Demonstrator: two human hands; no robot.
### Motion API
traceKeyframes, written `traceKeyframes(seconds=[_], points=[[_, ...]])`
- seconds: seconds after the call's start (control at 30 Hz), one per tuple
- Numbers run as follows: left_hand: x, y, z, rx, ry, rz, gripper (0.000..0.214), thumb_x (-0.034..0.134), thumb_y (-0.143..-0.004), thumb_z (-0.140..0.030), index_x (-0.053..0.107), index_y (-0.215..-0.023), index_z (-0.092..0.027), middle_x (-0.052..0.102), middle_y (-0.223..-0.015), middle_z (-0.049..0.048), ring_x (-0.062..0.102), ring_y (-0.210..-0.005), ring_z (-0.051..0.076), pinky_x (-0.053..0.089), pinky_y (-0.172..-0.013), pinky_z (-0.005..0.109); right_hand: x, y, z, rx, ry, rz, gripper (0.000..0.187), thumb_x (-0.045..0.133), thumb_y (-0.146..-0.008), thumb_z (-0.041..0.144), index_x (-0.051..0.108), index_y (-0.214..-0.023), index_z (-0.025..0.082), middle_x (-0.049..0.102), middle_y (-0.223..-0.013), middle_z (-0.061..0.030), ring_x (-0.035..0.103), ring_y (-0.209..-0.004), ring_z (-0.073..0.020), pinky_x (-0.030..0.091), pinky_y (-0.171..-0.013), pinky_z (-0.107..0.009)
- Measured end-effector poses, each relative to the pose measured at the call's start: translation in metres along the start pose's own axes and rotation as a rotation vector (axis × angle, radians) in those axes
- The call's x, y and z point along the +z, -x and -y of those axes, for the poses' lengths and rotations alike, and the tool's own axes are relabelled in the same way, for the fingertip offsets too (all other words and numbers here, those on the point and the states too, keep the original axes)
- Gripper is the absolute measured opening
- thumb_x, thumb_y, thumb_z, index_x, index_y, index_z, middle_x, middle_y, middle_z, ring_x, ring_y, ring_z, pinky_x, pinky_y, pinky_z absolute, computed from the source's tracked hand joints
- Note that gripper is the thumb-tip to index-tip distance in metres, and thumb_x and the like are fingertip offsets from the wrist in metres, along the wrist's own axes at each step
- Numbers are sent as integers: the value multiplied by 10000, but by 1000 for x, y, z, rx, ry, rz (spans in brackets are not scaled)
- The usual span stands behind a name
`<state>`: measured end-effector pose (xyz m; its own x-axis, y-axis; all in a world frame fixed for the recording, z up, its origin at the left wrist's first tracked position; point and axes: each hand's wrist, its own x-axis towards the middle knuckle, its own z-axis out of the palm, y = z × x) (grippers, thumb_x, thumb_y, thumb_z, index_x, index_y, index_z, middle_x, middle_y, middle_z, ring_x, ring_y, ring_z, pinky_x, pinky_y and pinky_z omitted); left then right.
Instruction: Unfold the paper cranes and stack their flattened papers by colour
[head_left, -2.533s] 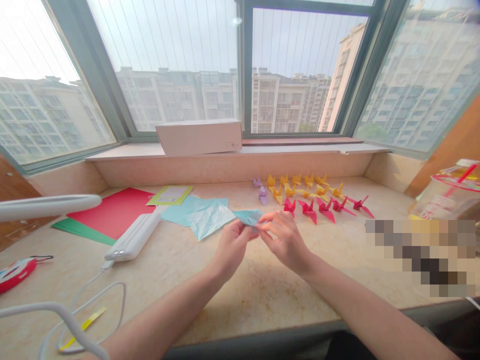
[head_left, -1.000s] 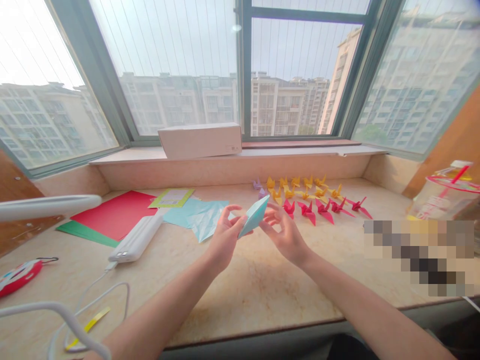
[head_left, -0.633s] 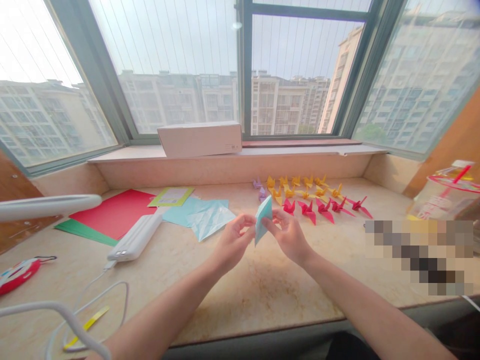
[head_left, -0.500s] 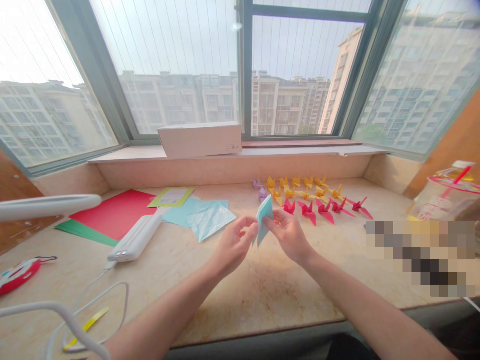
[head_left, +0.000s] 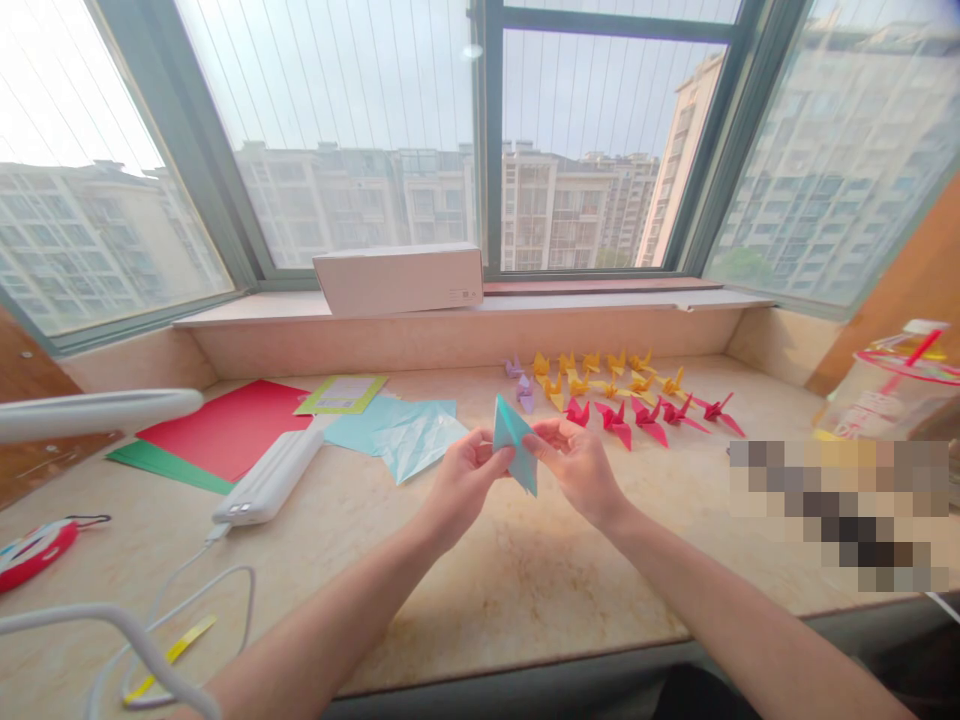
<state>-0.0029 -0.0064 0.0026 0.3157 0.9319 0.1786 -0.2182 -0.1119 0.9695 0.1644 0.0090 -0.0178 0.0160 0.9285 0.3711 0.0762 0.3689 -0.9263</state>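
Observation:
A folded piece of light blue origami paper (head_left: 514, 440) is held up above the counter between both hands, its pointed corners up and down. My left hand (head_left: 474, 468) pinches its left side, thumb laid across the front. On the right edge, my right hand (head_left: 576, 462) grips with thumb and fingers. Behind them stand folded paper cranes in rows: pink ones (head_left: 615, 425), yellow ones (head_left: 577, 382) and two lilac ones (head_left: 524, 393). Left of my hands lie light blue sheets (head_left: 352, 430), partly under a clear plastic wrapper (head_left: 420, 445).
Red sheets (head_left: 225, 425) and green sheets (head_left: 161, 464) lie at left, near a white power bank (head_left: 271, 475) with a cable. A white box (head_left: 397, 280) sits on the window ledge. At far right stands a plastic cup (head_left: 877, 400) with a straw; a pixelated patch hides things below it.
The light blue paper has turned so that a wider, diamond-like face shows. My left thumb has moved onto its front, and the left hand has shifted slightly.

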Motion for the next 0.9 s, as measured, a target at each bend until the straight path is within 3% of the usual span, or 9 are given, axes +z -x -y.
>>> traceKeyframes(seconds=[0.2,0.47,0.7,0.8,0.9], points=[[2,3,-1,-64,-7,93,378,712,-805,-410,675,-1056,-130,756,-932,108,719,-842,252,546,-845,414,0,5,8,-39,194,-38,267,723,-768,439,730,-834,180,708,-727,-43,591,-659,-179,471,-625,-313],[6,3,-1,-14,-7,-25,320,681,-825,-391,721,-970,-109,755,-886,100,711,-803,243,567,-796,397,1,7,9,-89,215,-51,262,693,-809,440,721,-848,183,703,-739,-38,593,-657,-174,461,-615,-300],[6,3,3,-10,2,-38,314,677,-827,-397,736,-922,-103,754,-887,112,713,-825,252,567,-806,406,-4,10,7,-564,530,-3,146,599,-913,265,713,-831,226,718,-862,-60,647,-826,-229,459,-791,-398],[6,3,3,-11,-12,-71,318,687,-819,-406,736,-904,-103,754,-866,110,712,-817,250,565,-811,401,-5,12,9,-650,669,35,158,575,-919,220,731,-936,237,712,-960,-74,641,-868,-239,448,-820,-422],[5,3,2,-1,-10,-88,313,685,-824,-402,736,-921,-109,754,-889,105,706,-828,240,561,-821,385,-3,14,11,-647,701,78,216,561,-908,193,731,-1032,242,678,-1058,-89,623,-936,-247,456,-844,-432]])
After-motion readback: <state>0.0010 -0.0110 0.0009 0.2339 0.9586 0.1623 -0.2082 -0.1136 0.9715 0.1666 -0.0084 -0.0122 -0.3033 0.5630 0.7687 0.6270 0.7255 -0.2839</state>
